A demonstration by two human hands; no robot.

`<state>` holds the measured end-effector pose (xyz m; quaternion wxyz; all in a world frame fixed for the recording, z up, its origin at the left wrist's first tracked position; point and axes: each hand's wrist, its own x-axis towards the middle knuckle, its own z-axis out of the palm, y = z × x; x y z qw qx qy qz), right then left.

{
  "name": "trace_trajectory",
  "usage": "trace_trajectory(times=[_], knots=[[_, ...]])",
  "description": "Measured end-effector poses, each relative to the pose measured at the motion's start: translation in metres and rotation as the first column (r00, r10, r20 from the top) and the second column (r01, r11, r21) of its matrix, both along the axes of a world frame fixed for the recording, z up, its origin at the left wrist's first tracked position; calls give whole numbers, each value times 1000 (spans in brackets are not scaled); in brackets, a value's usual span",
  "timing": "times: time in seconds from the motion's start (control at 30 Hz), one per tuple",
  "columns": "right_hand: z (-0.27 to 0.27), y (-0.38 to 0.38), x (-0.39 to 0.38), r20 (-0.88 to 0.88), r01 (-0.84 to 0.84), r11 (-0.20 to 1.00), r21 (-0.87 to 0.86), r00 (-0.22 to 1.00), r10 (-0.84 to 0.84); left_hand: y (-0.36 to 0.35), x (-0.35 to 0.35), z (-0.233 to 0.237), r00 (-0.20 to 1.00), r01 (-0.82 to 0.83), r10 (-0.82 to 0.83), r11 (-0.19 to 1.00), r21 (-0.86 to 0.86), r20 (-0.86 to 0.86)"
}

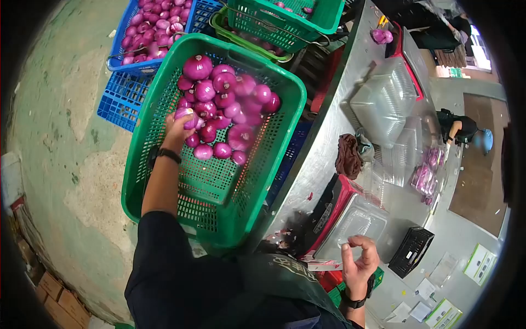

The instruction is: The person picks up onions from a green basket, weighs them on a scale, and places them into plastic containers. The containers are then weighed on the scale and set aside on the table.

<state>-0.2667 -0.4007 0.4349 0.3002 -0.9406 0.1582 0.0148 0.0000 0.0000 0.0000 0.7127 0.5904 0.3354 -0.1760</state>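
Gripping an onion [187, 117], left hand [176, 129] adjoins more onions [205, 91] in green basket [296, 96] — right hand [360, 262] half-spread.

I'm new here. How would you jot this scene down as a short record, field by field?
Left hand: holds a purple onion
Left hand's place: inside the green basket
Basket contents: loose purple onions, gathered toward the far end
Right hand: fingers curled, nothing visible in it
Nearest the right hand: clear plastic container
On the metal table: brown cloth, among other things
Background: person in a blue cap
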Motion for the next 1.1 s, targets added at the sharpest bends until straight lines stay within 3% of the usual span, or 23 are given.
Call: trace_trajectory(times=[0.03, 0.1, 0.17, 0.2, 0.23, 0.3, 0.33, 0.37, 0.43, 0.5, 0.53, 0.57, 0.6, 0.63, 0.7, 0.73, 0.9, 0.97, 1.0, 1.03, 1.07, 1.1], knots=[[-1, 10, 8, 14, -23, 1000, 22, 1000, 22, -2, -10, 21, 1000, -27, 29, 967, -252, 4], [-17, 33, 32, 112, -73, 995, 71, 992, 65, -24, -24, 89, 993, 91, -34, 815, -572, 110], [-26, 55, 50, 60, -145, 984, 102, 988, 139, -50, -47, 137, 973, 227, -188, 680, -697, 134], [-30, 63, 58, -50, -149, 979, 136, 986, 157, -65, -58, 168, 941, 327, -286, 620, -713, 183], [-36, 72, 68, -92, -212, 976, 52, 972, 217, -82, -68, 200, 890, 431, -385, 536, -725, 244], [-42, 83, 87, -47, -335, 942, -18, 941, 334, -119, -80, 252, 707, 678, -627, 467, -568, 328], [-48, 84, 86, -100, -315, 946, 81, 941, 322, -133, -84, 266, 627, 741, -666, 350, -574, 404], [-59, 78, 86, 48, -366, 926, 99, 931, 363, -146, -84, 276, 529, 797, -697, 212, -566, 484], [-46, 66, 84, 156, -296, 921, 253, 952, 263, -155, -60, 292, 463, 798, -781, 161, -581, 419], [-37, 49, 70, 166, -206, 932, 297, 973, 162, -159, -13, 263, 442, 897, -733, 377, -231, 518], [-31, 40, 60, 201, -169, 949, 265, 973, 117, -177, 6, 252, 614, 716, -674, 694, 69, 410], [-26, 32, 48, 140, -85, 917, 391, 990, 32, -169, 38, 210, 630, 549, -698, 710, 440, 341], [-22, 25, 37, 67, -4, 859, 512, 997, -35, -159, 68, 176, 623, 365, -737, 570, 736, 262], [-18, 17, 28, 76, 7, 859, 512, 996, -53, -153, 89, 155, 643, 140, -745, 343, 929, 178], [-8, 12, 9, -67, 192, 700, 688, 977, -202, -145, 91, 135, 707, 234, -708, 222, 947, -9], [-3, 6, 2, -77, 222, 660, 718, 967, -242, -144, 98, 119, 676, 326, -725, 140, 935, -127], [0, -20, -19, -19, 313, 634, 707, 905, -425, -140, 102, 83, 712, 230, -700, 161, 960, -53], [2, -32, -25, -17, 328, 517, 791, 856, -517, -131, 114, 64, 686, 227, -728, 191, 955, -17], [7, -35, -28, 2, 330, 499, 801, 832, -554, -120, 123, 53, 642, 274, -764, 298, 914, 57], [10, -41, -34, 29, 322, 477, 818, 804, -594, -113, 125, 28, 681, 191, -687, 501, 844, 254], [10, -45, -41, 31, 311, 441, 842, 787, -616, -121, 112, 58, 811, 384, -472, 875, 294, 345], [14, -49, -42, 87, 276, 461, 843, 777, -623, -122, 92, 106, 915, 391, -370, 913, -121, 161]])
